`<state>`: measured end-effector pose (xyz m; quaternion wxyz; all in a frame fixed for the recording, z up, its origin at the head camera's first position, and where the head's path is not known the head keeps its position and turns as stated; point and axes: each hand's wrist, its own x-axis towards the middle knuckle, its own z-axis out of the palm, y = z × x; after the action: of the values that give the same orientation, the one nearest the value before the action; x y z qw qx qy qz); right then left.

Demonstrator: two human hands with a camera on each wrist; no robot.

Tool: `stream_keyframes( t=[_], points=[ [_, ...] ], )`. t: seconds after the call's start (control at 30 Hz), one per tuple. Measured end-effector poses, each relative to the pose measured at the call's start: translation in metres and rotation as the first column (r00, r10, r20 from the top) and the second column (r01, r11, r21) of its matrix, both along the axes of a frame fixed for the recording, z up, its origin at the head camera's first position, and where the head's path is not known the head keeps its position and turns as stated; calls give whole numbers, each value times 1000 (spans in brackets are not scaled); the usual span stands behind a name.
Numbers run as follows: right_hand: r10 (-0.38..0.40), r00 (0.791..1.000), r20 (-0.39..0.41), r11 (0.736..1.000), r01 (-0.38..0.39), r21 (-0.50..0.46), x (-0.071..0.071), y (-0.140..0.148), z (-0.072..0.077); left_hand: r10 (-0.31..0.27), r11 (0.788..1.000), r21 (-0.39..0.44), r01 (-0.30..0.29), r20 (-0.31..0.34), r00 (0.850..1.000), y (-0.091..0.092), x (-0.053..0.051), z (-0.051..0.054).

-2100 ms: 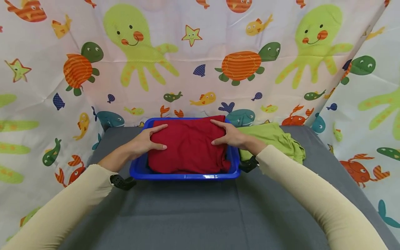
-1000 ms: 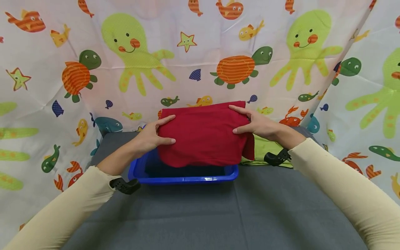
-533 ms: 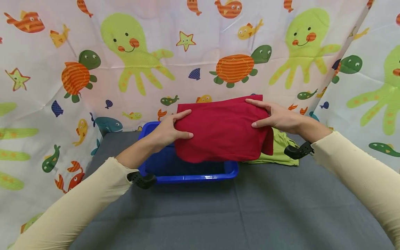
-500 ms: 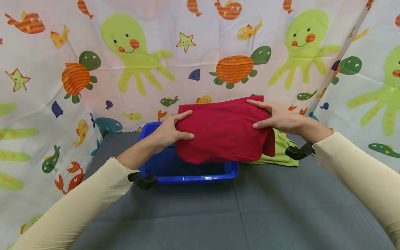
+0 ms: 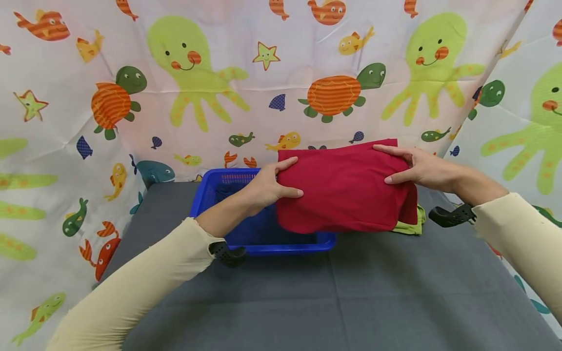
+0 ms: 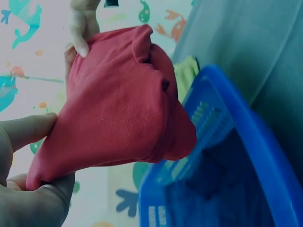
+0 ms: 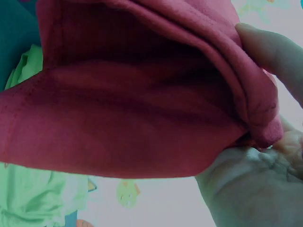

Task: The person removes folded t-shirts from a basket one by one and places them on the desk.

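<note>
A folded red garment (image 5: 342, 190) hangs in the air over the right part of a blue plastic basket (image 5: 281, 250) and beyond its right side. My left hand (image 5: 265, 187) grips its left edge, thumb on the near face. My right hand (image 5: 430, 169) pinches the upper right edge in the same way. In the right wrist view the folded layers of the red garment (image 7: 118, 118) gape, and a stitched hem shows. Dark blue cloth (image 5: 263, 226) lies inside the basket. Behind the red garment, a light green garment (image 5: 414, 225) on the table is mostly hidden.
The basket stands on a table covered in grey cloth (image 5: 281, 302), near the back. A curtain (image 5: 272, 78) printed with sea animals rises behind and at both sides. Black straps (image 5: 452, 217) sit at both wrists.
Both hands have lifted the red garment out of the basket and carried it to the right. The dark blue cloth in the basket has come into view, while the green garment has become mostly covered.
</note>
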<state>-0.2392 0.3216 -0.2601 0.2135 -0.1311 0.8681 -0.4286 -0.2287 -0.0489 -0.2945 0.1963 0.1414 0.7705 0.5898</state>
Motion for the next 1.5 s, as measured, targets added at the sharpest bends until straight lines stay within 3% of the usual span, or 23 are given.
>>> stream_keyframes(
  t=[0.2,0.5,0.8,1.1,1.33,1.5],
  points=[
    [-20,1000,-12,999,20,50,2,23,-5,-13,999,33,12,27,1000,23,2,-6],
    [-24,1000,2,999,24,43,15,66,-12,-47,997,66,44,48,998,58,9,-9],
    [22,999,36,1000,-22,0,20,100,-21,-50,997,54,49,14,999,94,20,-20],
    [-45,993,105,998,41,44,31,135,-31,-95,986,150,79,101,990,130,33,-34],
    [-66,975,213,997,56,54,36,162,-41,-74,989,133,60,100,992,151,39,-42],
    [-116,964,238,989,91,114,37,175,-50,-111,987,125,97,105,988,164,41,-50]
  ],
)
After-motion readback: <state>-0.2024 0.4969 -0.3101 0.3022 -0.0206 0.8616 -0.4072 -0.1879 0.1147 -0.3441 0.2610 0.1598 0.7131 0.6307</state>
